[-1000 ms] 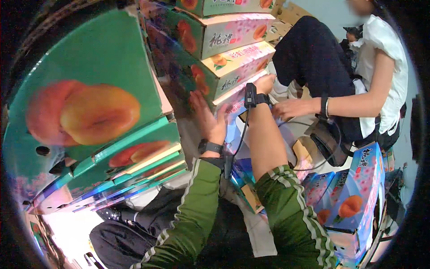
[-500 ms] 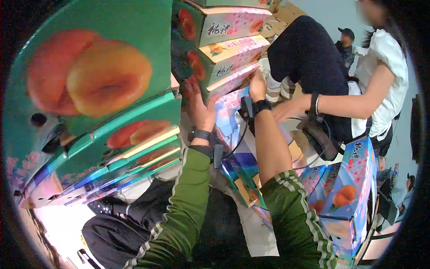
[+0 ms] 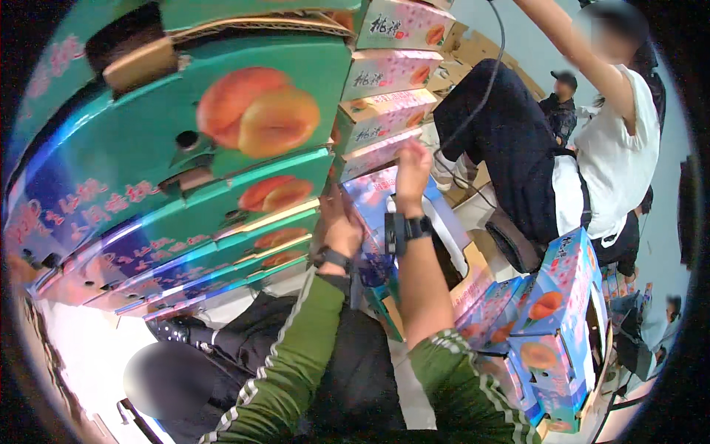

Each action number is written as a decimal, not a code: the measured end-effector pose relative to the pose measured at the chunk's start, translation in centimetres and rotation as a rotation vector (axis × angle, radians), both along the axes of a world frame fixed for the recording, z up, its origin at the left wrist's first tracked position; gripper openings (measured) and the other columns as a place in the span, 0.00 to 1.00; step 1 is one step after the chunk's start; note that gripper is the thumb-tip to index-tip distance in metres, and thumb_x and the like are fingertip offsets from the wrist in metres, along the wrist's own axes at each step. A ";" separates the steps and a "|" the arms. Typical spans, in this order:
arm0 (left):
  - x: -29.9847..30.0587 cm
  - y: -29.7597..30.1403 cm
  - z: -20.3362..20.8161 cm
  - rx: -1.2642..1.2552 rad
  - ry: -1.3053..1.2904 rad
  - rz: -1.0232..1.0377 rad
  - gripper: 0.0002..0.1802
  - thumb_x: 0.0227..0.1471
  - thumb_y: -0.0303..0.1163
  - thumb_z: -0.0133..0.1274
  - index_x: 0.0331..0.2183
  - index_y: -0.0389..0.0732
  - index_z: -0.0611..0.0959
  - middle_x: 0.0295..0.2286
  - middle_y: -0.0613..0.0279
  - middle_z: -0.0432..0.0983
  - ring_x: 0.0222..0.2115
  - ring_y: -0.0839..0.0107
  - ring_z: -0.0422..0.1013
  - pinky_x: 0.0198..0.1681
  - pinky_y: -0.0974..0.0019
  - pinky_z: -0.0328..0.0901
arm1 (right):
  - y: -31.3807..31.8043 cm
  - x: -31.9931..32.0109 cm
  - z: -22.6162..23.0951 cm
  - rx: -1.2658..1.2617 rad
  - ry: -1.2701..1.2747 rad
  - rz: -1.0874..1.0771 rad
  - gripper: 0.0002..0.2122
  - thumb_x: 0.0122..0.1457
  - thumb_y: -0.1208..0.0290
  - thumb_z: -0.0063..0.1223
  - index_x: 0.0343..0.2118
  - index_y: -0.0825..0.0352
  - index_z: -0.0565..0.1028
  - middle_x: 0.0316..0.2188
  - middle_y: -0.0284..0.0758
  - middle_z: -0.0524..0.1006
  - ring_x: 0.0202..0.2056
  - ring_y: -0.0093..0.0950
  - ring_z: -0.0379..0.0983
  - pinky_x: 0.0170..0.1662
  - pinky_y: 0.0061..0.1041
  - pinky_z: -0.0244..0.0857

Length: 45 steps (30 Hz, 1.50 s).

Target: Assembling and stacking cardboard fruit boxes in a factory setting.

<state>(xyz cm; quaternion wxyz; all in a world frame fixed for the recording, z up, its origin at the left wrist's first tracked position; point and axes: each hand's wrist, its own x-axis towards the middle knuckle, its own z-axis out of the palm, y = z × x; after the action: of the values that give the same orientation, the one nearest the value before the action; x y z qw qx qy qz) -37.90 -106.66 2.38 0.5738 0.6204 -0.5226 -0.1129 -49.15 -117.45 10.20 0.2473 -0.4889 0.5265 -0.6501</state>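
Observation:
My left hand (image 3: 342, 231) is low between the stack of green fruit cartons (image 3: 288, 166) and an open blue-and-pink fruit box (image 3: 373, 189). Its fingers look stretched upward along the box's side, partly in shadow. My right hand (image 3: 414, 166) is raised over the far part of that box, beside the stack's pink printed ends (image 3: 384, 152). The fingers of this hand are curled in, and whatever they may hold is hidden. A dark device is strapped at my right wrist.
A co-worker (image 3: 617, 140) in a white top sits at the right, one arm raised, with a dark cable (image 3: 492, 89) hanging down. Blue fruit boxes (image 3: 558, 318) stand at lower right. Another person (image 3: 560, 107) is farther back. Cardboard (image 3: 458, 55) lies behind the stack.
My view has shifted, showing more of the green cartons. Both hands have come away from the stack's pink ends. The co-worker's arm has gone from near my right wrist to raised high.

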 end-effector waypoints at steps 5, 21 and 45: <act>0.9 8.6 -1.1 0.253 0.337 -0.653 0.16 0.53 0.34 0.52 0.43 0.39 0.82 0.32 0.46 0.79 0.37 0.48 0.75 0.41 0.55 0.68 | 10.2 3.0 0.1 0.106 -0.097 0.374 0.09 0.63 0.72 0.51 0.43 0.70 0.76 0.41 0.36 0.79 0.44 0.26 0.74 0.52 0.26 0.65; 14.6 34.2 3.8 0.179 -0.389 -0.696 0.29 0.53 0.33 0.57 0.56 0.38 0.73 0.60 0.46 0.63 0.62 0.47 0.58 0.64 0.51 0.55 | 39.8 -5.1 16.7 -0.199 1.071 0.295 0.05 0.53 0.77 0.57 0.34 0.67 0.79 0.31 0.40 0.78 0.39 0.38 0.75 0.45 0.32 0.68; 17.3 38.4 2.7 0.217 -0.452 -0.545 0.25 0.43 0.27 0.61 0.47 0.42 0.77 0.55 0.50 0.65 0.53 0.47 0.65 0.55 0.50 0.63 | 51.8 -23.9 26.2 0.438 1.175 -0.190 0.54 0.21 0.61 0.82 0.60 0.68 0.67 0.51 0.49 0.73 0.53 0.44 0.70 0.56 0.36 0.64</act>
<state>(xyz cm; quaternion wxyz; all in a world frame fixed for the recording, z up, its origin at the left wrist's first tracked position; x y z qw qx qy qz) -20.65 -68.28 5.08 0.3236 0.5252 -0.7670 -0.1766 -73.07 -65.62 36.45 -0.0476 -0.6535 0.7362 -0.1694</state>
